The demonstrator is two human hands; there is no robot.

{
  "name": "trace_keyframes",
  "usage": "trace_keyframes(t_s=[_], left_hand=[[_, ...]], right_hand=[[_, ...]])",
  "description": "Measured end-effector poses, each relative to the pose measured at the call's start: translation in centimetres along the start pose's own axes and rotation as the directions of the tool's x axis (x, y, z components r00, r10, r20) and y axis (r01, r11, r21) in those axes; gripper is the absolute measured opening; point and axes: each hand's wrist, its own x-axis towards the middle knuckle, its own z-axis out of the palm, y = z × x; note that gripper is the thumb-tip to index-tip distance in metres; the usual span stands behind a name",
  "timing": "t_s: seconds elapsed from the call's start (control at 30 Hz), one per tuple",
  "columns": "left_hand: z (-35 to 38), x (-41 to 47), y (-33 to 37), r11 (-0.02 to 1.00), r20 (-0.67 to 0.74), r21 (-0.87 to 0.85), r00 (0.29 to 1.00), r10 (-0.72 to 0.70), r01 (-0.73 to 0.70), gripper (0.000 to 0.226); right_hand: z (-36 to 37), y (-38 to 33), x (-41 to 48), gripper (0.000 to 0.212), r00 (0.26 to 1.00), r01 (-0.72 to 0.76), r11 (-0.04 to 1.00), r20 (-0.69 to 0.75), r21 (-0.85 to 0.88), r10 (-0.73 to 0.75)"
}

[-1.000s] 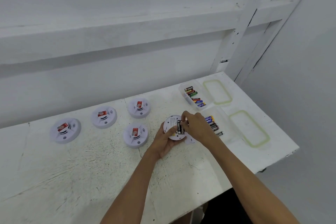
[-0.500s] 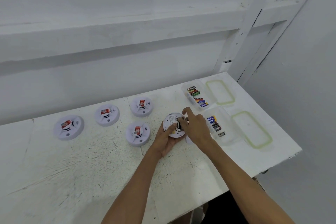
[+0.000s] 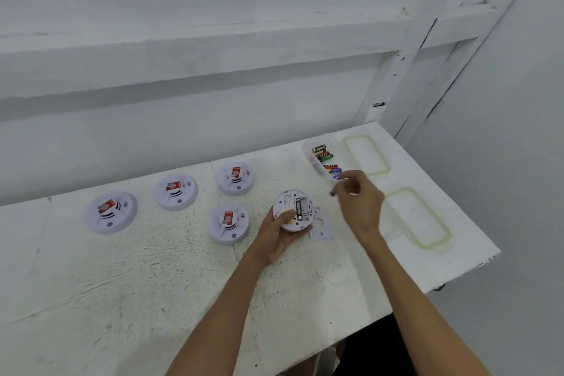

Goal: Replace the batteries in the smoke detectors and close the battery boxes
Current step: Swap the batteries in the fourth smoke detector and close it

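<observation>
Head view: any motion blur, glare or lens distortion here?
Head view: right hand and the battery it pinches are motion-smeared; the held smoke detector reads sharper; wide-angle bowing bends the wall beams and table edge; light is flat, no glare.

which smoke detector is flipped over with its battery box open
The detector held in the left hand: back up, compartment exposed. The other four lie face up on the table.
</observation>
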Motion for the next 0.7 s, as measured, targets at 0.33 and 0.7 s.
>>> trace_keyframes(t_s=[0.33, 0.7], left_hand=[[-0.2, 0.4, 0.0, 0.999, 0.019, -0.007, 0.999, -0.035, 0.035, 0.056], [-0.6, 0.6, -0.1, 0.999, 0.032, -0.016, 0.999, -0.038, 0.039, 0.054]], right_hand=[[-5.5, 7.3, 2.1, 0.018, 0.933, -0.321, 0.867, 0.033, -0.381, 0.36], [-3.8, 7.0, 1.2, 0.026, 0.931, -0.3, 0.785, 0.013, -0.542, 0.365]])
